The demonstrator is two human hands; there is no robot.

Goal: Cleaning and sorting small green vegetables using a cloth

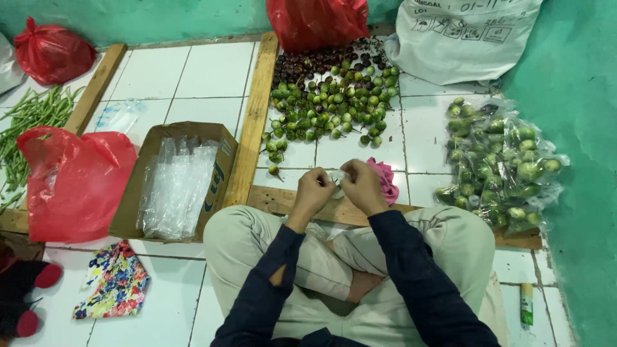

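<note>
1. green beans (29, 119) are lying far left on the tiles, with a red plastic bag (74, 183) sitting just below them.
2. a flowery cloth (116, 283) is lying on the floor under that bag.
3. a cardboard box (222, 164) is sitting next, holding a stack of clear plastic bags (177, 186).
4. my left hand (313, 191) is pinching shut on a small clear bag (335, 182) at its left edge, fingers curled tight.
5. that small clear bag is hanging between both my hands, above my crossed knees, just in front of the wooden plank (276, 199).
6. my right hand (363, 186) is gripping the same bag from the right, fingers closed on it.
7. a pile of small round green eggplants (328, 106) is lying on the tiles beyond my hands.
8. a pink rag (387, 180) is sitting just right of my right hand.
9. filled bags of eggplants (501, 164) are piling up far right by the green wall.
</note>
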